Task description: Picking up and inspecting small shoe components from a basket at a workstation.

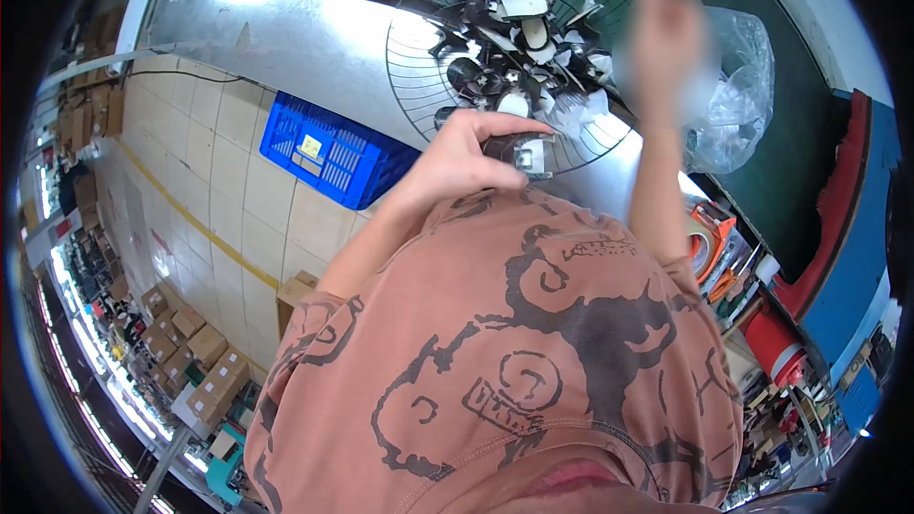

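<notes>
Loosely curled, the left hand (pixel 460 154) holds a small, dark, glossy, curved piece with a pale, squarish, see-through-looking end (pixel 502 147) between thumb and fingers, just in front of the shirt and by the near rim of a round, shallow basket of thin dark wire (pixel 389 76). The right hand (pixel 668 43) is blurred beside a crumpled, clear plastic bag (pixel 743 86); I cannot tell whether it grasps anything.

The held piece looks light and fairly stiff, its smooth face probably a little slippery; a pinch on the dark body's edges seems safest, sparing the paler end, which may scratch or crack.

In the basket lies a tangled heap of black and white pieces (pixel 524 43), some oval and rounded, others thin and pointed, likely to snag on one another. Beneath, the brushed-looking, silvery metal desk (pixel 286 33) reflects light, while the bag is thin, limp and wrinkled.
</notes>
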{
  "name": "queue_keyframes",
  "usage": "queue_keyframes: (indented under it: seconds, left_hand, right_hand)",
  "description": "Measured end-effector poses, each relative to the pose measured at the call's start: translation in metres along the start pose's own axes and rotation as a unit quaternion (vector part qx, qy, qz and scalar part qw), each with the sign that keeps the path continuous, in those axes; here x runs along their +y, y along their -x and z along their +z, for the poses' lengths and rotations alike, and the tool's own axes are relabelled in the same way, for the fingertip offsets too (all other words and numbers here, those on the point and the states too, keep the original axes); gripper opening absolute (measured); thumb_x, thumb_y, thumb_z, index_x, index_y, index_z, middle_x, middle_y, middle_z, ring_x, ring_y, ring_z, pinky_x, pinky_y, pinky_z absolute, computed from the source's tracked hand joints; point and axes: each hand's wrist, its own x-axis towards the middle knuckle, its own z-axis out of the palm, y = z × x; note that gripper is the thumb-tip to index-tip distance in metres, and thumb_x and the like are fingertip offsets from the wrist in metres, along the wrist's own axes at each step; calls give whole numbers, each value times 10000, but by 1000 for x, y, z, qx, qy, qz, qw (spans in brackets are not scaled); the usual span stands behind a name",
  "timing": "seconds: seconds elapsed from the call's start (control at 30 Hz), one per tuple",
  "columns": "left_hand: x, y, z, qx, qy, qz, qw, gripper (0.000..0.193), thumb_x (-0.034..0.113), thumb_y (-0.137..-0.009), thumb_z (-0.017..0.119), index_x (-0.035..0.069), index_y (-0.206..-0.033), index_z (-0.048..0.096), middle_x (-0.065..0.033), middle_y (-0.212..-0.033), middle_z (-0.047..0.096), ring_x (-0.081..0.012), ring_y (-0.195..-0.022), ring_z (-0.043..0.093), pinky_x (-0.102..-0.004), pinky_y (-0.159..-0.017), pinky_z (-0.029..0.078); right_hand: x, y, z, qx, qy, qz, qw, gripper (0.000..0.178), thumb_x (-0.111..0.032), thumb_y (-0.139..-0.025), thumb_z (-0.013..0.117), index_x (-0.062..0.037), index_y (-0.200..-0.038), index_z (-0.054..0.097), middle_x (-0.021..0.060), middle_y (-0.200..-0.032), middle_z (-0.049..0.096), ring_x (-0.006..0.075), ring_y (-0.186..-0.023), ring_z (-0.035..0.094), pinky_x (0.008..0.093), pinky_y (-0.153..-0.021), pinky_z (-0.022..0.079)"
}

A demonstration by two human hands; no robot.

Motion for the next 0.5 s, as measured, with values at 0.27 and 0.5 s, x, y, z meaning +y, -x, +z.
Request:
queue_keyframes:
  seconds: [0.27,0.5]
  left_hand:
    - [23,-15,-21,91,76,9,993,595,-55,-660,756,1,-1240,636,-36,-950,675,-77,-769,620,-222,-688,517]
    - [13,-19,-5,186,-90,163,965,558,17,-669,720,35,-1224,658,-49,-992,699,-84,-868,617,-253,-767,514]
  right_hand:
    - [-61,38,-28,-302,-79,-22,950,65,-30,-788,722,-14,-850,709,82,-810,678,206,-734,650,295,-655,505]
    - [-68,65,-12,-250,-58,-50,965,116,-34,-745,756,-28,-839,687,64,-781,636,189,-681,603,302,-583,463]
